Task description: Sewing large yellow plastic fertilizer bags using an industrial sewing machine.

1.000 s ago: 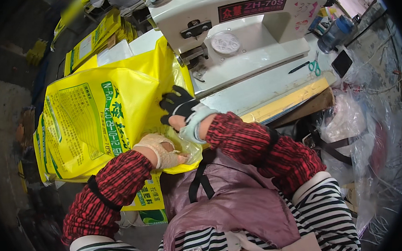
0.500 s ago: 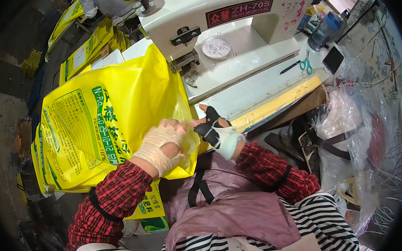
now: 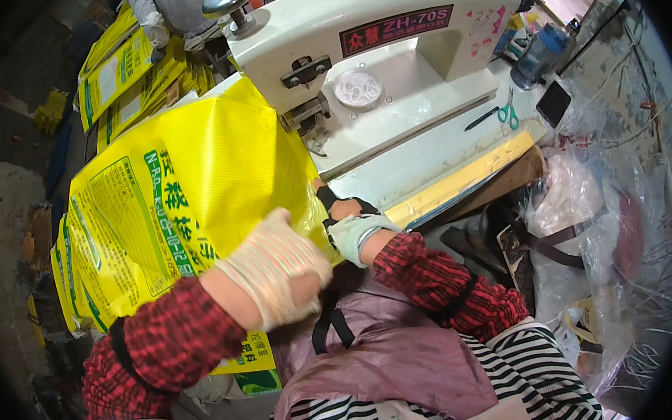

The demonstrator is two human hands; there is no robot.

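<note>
A large yellow woven plastic bag [image 3: 237, 162] with green print lies across the table in front of me, its right edge near the sewing machine [image 3: 386, 40]. My left hand [image 3: 274, 270], in a white knit covering, is raised over the bag's near right part. Its fingers curl downward out of sight, and what they hold is hidden. At the bag's right edge is my right hand [image 3: 350, 221], in a black fingerless glove with pale green at the wrist. Its fingers close on that edge, partly covered by the bag.
Stacked yellow bags [image 3: 128, 76] lie at the far left, beside another person's gloved hand [image 3: 154, 31]. Scissors [image 3: 508, 113], a black pen [image 3: 481, 118], a phone [image 3: 554, 103] and a blue bottle [image 3: 541, 56] sit right of the machine. Clear plastic [image 3: 580, 199] heaps at the right.
My left hand has come up and nearer, its forearm swinging across the bag. My right hand has shifted left onto the bag's edge. The far person's hand has moved over the stacked bags.
</note>
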